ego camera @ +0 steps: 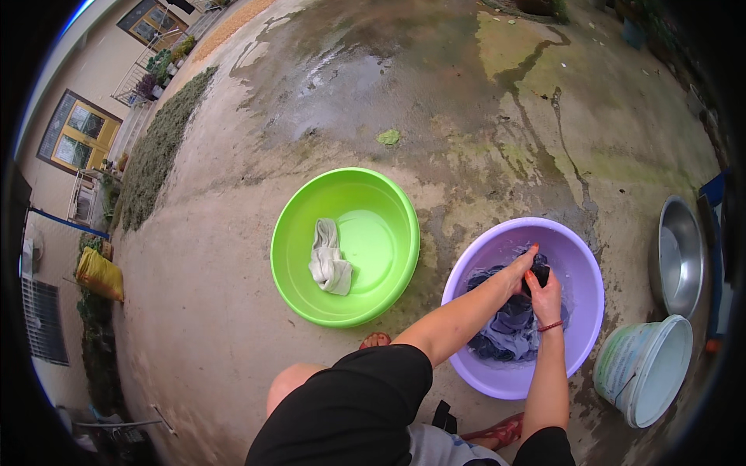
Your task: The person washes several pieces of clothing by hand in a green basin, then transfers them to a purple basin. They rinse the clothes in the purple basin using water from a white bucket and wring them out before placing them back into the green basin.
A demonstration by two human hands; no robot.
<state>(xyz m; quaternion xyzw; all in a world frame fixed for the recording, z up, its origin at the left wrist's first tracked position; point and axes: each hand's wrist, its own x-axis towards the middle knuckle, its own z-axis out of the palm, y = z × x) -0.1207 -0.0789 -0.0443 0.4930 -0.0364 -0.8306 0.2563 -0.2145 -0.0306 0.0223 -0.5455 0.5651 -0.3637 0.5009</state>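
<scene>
Both hands are over a purple plastic basin [586, 326] in front of me, to the right. My left hand [520, 272] and my right hand [546, 296] grip a dark wet cloth [541, 271] between them, just above the water. A red bead bracelet [550, 326] circles the right wrist. Beneath the hands, purple-grey and dark wet fabric [508, 329] lies bunched in the water. Left of this basin stands a bright green plastic basin [379, 233]. A twisted light-grey cloth [331, 262] rests inside it.
A white plastic bucket [658, 373] stands right of the purple basin, and a metal basin [682, 262] leans behind it. Wet patches mark the concrete ground [192, 291]. A green leaf [389, 137] lies ahead. A yellow sack [100, 274] stands by the house wall at left.
</scene>
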